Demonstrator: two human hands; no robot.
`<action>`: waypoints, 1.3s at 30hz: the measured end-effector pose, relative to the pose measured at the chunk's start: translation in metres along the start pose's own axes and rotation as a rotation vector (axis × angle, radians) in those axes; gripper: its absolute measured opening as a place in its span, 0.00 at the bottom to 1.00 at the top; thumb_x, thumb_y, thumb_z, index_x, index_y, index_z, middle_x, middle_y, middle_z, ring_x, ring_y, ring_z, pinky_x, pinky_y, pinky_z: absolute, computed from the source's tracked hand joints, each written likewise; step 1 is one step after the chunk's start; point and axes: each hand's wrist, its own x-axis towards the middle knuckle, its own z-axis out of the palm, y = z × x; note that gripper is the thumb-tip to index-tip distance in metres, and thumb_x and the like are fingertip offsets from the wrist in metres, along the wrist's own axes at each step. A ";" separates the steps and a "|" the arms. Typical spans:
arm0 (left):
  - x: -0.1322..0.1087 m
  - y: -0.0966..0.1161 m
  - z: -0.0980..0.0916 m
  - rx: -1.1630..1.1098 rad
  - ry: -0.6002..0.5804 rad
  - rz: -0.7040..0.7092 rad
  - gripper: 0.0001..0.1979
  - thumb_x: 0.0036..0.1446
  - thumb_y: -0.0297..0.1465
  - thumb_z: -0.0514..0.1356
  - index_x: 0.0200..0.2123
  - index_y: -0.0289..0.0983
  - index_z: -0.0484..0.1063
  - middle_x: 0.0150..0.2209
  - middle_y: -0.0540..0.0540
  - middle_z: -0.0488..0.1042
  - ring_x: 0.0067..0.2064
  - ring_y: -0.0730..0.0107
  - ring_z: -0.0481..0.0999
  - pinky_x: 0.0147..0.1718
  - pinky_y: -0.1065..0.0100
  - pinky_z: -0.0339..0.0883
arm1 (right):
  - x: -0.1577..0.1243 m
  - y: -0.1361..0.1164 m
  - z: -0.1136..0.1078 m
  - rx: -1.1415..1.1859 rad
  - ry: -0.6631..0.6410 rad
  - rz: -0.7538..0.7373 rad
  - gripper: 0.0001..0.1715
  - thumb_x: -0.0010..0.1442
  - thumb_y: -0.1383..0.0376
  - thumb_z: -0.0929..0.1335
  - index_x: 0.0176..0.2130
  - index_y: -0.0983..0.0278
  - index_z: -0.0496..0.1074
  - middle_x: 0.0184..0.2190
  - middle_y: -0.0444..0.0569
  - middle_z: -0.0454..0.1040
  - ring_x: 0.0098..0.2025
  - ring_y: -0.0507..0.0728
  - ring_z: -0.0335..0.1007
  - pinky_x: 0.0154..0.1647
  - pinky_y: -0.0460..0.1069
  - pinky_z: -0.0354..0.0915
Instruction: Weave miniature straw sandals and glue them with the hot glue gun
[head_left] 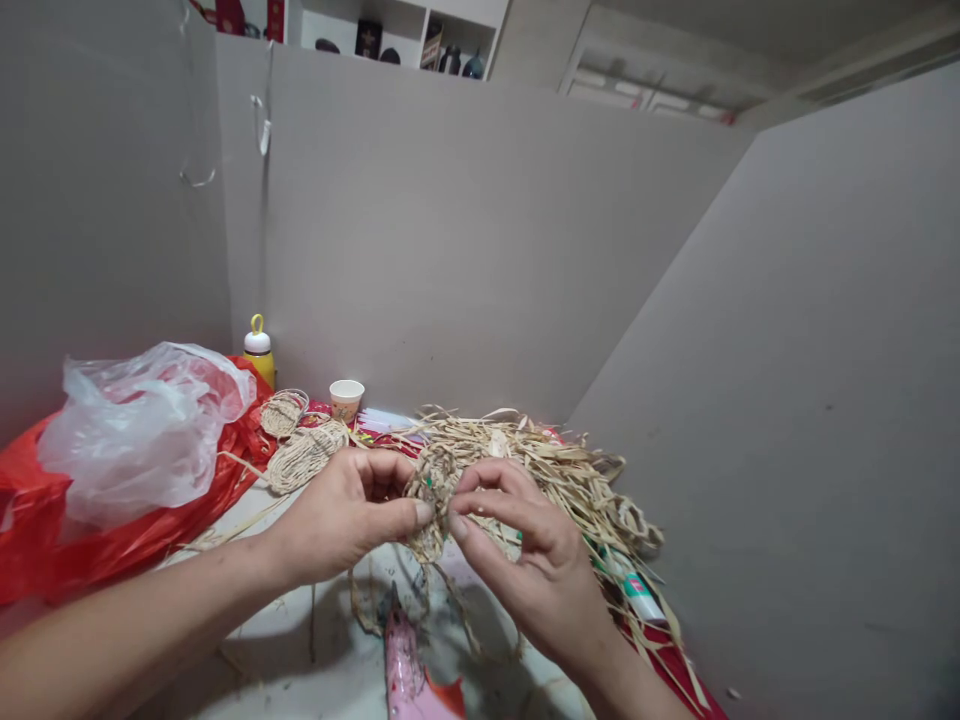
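My left hand (360, 515) pinches a small woven straw piece (431, 500) between thumb and fingers, above the table. A speck of green shows on the piece, and a braided strand hangs from it in a loop. At its right edge, my right hand (517, 535) has thumb and fingertips drawn together; the exact grip is partly hidden. Below the hands lies a pink glue gun (405, 660) with its dark nozzle pointing away from me. Coiled straw mats (306, 455) rest beyond my left hand.
A heap of dry straw strips (555, 460) spreads behind and right of my hands, beside a white-and-green tube (640, 597). To the left are a red bag (225, 470) with clear plastic (150, 430), a yellow bottle (259, 355) and a paper cup (346, 398). Grey panels (450, 240) enclose the table.
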 end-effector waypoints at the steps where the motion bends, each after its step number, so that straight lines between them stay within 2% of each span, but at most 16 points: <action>1: -0.001 0.000 0.000 -0.002 -0.013 -0.001 0.08 0.51 0.29 0.64 0.25 0.34 0.67 0.22 0.55 0.64 0.26 0.77 0.60 0.27 0.71 0.55 | 0.000 0.000 -0.001 0.024 -0.015 0.004 0.07 0.58 0.71 0.68 0.30 0.61 0.75 0.33 0.47 0.70 0.38 0.57 0.67 0.39 0.52 0.62; 8: -0.004 -0.001 0.002 -0.026 -0.046 0.019 0.08 0.51 0.28 0.64 0.25 0.34 0.66 0.21 0.56 0.62 0.25 0.79 0.57 0.25 0.72 0.52 | 0.001 0.000 -0.004 0.140 -0.095 0.175 0.11 0.60 0.67 0.68 0.25 0.62 0.72 0.30 0.45 0.67 0.35 0.55 0.65 0.36 0.50 0.60; 13: -0.005 0.002 0.005 0.013 -0.043 -0.013 0.08 0.49 0.28 0.63 0.24 0.34 0.66 0.21 0.55 0.63 0.24 0.77 0.58 0.25 0.71 0.53 | -0.001 -0.004 -0.005 0.110 -0.160 0.139 0.12 0.63 0.68 0.65 0.27 0.62 0.67 0.32 0.45 0.66 0.37 0.55 0.64 0.39 0.50 0.59; 17: -0.004 0.000 0.007 0.030 -0.033 -0.023 0.09 0.48 0.28 0.63 0.22 0.35 0.65 0.19 0.57 0.59 0.23 0.78 0.55 0.24 0.72 0.50 | -0.002 -0.007 -0.002 0.037 -0.184 0.078 0.11 0.64 0.70 0.63 0.29 0.62 0.66 0.34 0.46 0.66 0.39 0.55 0.63 0.40 0.50 0.60; 21: 0.002 -0.009 0.007 0.016 -0.008 -0.032 0.07 0.47 0.28 0.64 0.24 0.34 0.68 0.21 0.56 0.62 0.24 0.78 0.57 0.25 0.72 0.51 | -0.001 0.004 0.003 -0.013 -0.227 0.084 0.11 0.64 0.71 0.62 0.30 0.62 0.66 0.34 0.47 0.66 0.40 0.56 0.63 0.42 0.51 0.60; 25: 0.009 -0.017 0.003 -0.011 0.052 -0.078 0.09 0.46 0.30 0.66 0.23 0.34 0.68 0.21 0.55 0.64 0.25 0.77 0.62 0.27 0.72 0.58 | 0.000 0.018 0.003 -0.087 -0.257 0.096 0.09 0.66 0.67 0.63 0.34 0.62 0.71 0.38 0.50 0.69 0.44 0.58 0.65 0.47 0.54 0.61; 28: 0.011 -0.015 -0.003 -0.063 0.046 -0.054 0.09 0.48 0.32 0.66 0.25 0.34 0.69 0.23 0.53 0.68 0.27 0.75 0.65 0.29 0.71 0.62 | 0.003 0.023 -0.003 -0.021 -0.199 0.123 0.12 0.66 0.63 0.63 0.36 0.61 0.75 0.42 0.51 0.73 0.47 0.59 0.68 0.49 0.55 0.61; 31: 0.009 -0.010 -0.007 -0.070 0.044 -0.019 0.09 0.48 0.31 0.66 0.26 0.34 0.70 0.24 0.52 0.69 0.27 0.76 0.66 0.29 0.71 0.62 | 0.005 0.024 -0.008 0.112 -0.002 0.219 0.14 0.67 0.59 0.63 0.37 0.60 0.76 0.38 0.49 0.76 0.44 0.58 0.71 0.46 0.52 0.65; 33: 0.008 -0.008 -0.009 -0.071 0.035 -0.016 0.09 0.48 0.31 0.67 0.26 0.34 0.71 0.24 0.52 0.69 0.27 0.76 0.67 0.29 0.72 0.62 | 0.005 0.022 -0.009 0.163 0.080 0.261 0.13 0.65 0.58 0.65 0.35 0.60 0.77 0.34 0.47 0.76 0.40 0.57 0.72 0.42 0.51 0.66; 36: 0.007 -0.005 -0.008 -0.076 0.019 -0.029 0.08 0.48 0.32 0.67 0.27 0.34 0.72 0.26 0.51 0.70 0.28 0.75 0.68 0.31 0.71 0.63 | 0.003 0.018 -0.006 0.211 0.031 0.268 0.09 0.61 0.60 0.69 0.32 0.60 0.77 0.31 0.46 0.77 0.37 0.57 0.72 0.40 0.51 0.66; 39: 0.006 -0.003 -0.007 -0.059 0.014 -0.020 0.08 0.49 0.32 0.67 0.28 0.34 0.72 0.26 0.51 0.71 0.29 0.74 0.68 0.32 0.70 0.64 | 0.001 0.014 -0.003 0.235 -0.055 0.298 0.07 0.59 0.61 0.70 0.32 0.60 0.78 0.32 0.47 0.79 0.36 0.57 0.73 0.40 0.52 0.67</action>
